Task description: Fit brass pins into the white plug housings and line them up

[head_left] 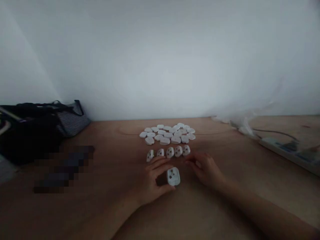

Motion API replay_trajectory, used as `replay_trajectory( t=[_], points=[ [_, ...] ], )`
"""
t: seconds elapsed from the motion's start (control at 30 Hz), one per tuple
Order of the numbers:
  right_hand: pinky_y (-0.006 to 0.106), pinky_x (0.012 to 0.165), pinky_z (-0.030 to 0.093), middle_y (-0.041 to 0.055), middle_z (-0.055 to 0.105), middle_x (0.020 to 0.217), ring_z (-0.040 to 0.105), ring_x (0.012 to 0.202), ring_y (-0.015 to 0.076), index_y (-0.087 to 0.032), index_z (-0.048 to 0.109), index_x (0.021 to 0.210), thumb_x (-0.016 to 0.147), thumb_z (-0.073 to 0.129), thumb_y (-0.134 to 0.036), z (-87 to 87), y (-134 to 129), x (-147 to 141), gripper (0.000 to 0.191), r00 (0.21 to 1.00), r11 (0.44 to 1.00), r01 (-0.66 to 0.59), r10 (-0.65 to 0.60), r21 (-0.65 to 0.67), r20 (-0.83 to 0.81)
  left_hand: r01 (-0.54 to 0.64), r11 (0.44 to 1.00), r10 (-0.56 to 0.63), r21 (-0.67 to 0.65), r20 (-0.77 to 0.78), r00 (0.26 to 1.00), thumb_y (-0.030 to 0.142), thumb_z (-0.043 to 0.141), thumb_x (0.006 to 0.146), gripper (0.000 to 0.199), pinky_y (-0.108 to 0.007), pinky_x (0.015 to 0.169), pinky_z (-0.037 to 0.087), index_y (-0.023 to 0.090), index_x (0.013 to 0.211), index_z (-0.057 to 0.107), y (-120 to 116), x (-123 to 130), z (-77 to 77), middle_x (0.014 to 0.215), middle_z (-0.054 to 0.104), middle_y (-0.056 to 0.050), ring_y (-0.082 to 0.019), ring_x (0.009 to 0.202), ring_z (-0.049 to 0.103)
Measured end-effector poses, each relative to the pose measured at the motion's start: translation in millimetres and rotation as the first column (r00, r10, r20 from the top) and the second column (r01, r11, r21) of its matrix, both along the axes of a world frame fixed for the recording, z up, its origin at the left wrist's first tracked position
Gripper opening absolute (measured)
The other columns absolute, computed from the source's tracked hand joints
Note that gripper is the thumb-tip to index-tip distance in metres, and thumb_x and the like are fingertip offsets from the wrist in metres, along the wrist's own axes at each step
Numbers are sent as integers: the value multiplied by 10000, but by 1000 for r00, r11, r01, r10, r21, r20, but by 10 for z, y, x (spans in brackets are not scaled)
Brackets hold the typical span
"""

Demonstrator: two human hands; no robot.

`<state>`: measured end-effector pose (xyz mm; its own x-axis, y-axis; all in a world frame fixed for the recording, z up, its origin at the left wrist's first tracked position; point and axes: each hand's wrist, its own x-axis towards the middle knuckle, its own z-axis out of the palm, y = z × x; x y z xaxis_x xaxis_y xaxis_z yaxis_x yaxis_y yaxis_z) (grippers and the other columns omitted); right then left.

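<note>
A white three-pin plug (173, 176) is held in my left hand (156, 181), between the thumb and the fingers, its face with three dark marks turned towards me. Beyond the fingers, several similar plugs (170, 152) stand in a row on the wooden table. My left fingers partly cover the lower edge of the second one from the left. My right hand (203, 168) rests just right of the row's right end, fingers curled and thumb against the forefinger. Whatever may be between those fingertips is too small to make out.
Behind the row lies a cluster of white plugs (168, 135), near the wall. A dark bag (72, 116) and a blurred-out dark item (65, 168) are at the left. At the right are a power strip (287, 153) with a cable and clear plastic (246, 125).
</note>
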<state>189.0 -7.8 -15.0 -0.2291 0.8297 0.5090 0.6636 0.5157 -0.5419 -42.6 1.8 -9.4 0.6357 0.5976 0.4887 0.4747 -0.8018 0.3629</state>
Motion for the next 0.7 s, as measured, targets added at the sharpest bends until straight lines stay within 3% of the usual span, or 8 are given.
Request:
replay_trajectory(
  t=[0.27, 0.5, 0.7],
  points=[
    [290, 693, 477, 30, 694, 794, 629, 734, 166, -204, 653, 847, 818, 553, -209, 94, -82, -8, 104, 971, 972, -210, 220, 101, -98, 8, 999, -13, -39, -118, 993, 489, 672, 719, 554, -532, 1050, 282, 238, 1199, 555, -9, 23, -47, 1354, 470, -101, -317, 1297, 332],
    [330, 764, 436, 20, 715, 844, 641, 786, 166, -227, 657, 911, 825, 535, -127, 98, -81, 12, 180, 925, 913, -380, 372, 147, 80, -43, 999, 40, -29, -111, 993, 463, 726, 667, 548, -552, 1052, 260, 231, 1146, 596, 1, 23, -65, 1327, 501, -88, -335, 1296, 324],
    [317, 759, 415, 24, 703, 858, 620, 798, 151, -223, 656, 917, 835, 486, -110, 130, -98, 12, 219, 892, 885, -441, 412, 152, 187, -45, 999, 44, -2, -69, 997, 478, 716, 670, 524, -547, 1033, 289, 245, 1127, 605, 9, 15, -77, 1306, 519, -85, -336, 1274, 352]
  ],
)
